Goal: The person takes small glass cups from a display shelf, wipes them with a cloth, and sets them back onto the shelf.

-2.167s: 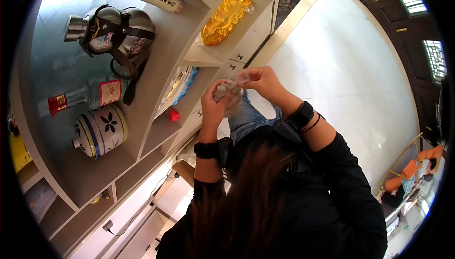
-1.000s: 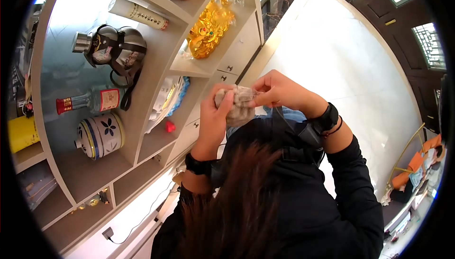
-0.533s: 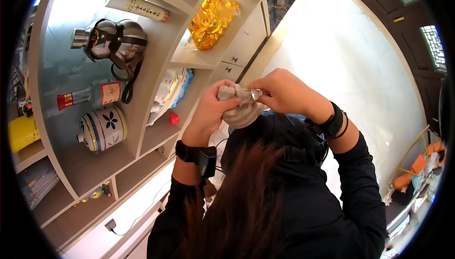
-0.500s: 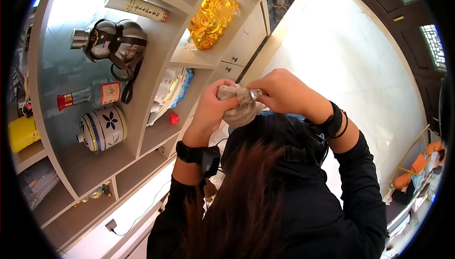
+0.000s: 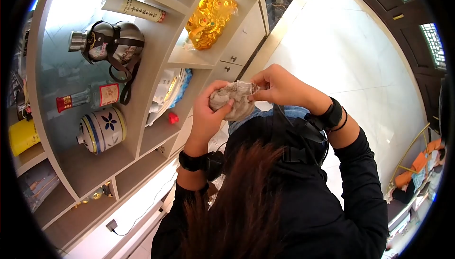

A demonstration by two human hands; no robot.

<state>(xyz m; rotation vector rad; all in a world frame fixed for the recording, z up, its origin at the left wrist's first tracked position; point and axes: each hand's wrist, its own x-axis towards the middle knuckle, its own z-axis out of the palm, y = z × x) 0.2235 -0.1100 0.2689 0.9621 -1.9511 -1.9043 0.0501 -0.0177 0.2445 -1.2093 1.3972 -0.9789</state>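
A crumpled grey-beige cloth [image 5: 241, 109] is bunched in my left hand [image 5: 207, 109], whose fingers are closed around it with the thumb on top. From the cloth's upper edge sticks out a small clear, shiny glass-like piece [image 5: 244, 87]; its exact kind cannot be made out. My right hand [image 5: 282, 88] pinches the right end of this clear piece between thumb and fingers. Both hands are close together in front of my body, the cloth touching the clear piece. Part of that piece is hidden by the cloth.
A shelf unit [image 5: 154, 79] on the left holds a gourd-shaped flask [image 5: 125, 41], a red-capped bottle [image 5: 106, 94], a white jar with a blue flower [image 5: 105, 128] and a golden ornament [image 5: 211, 17]. Below lies a plug with a cable [image 5: 112, 225]. Pale floor [image 5: 346, 45] extends right.
The clear piece shows more above the cloth and lies more sideways. The cloth has turned and shifted slightly left in my left hand. My right hand has moved slightly up and left.
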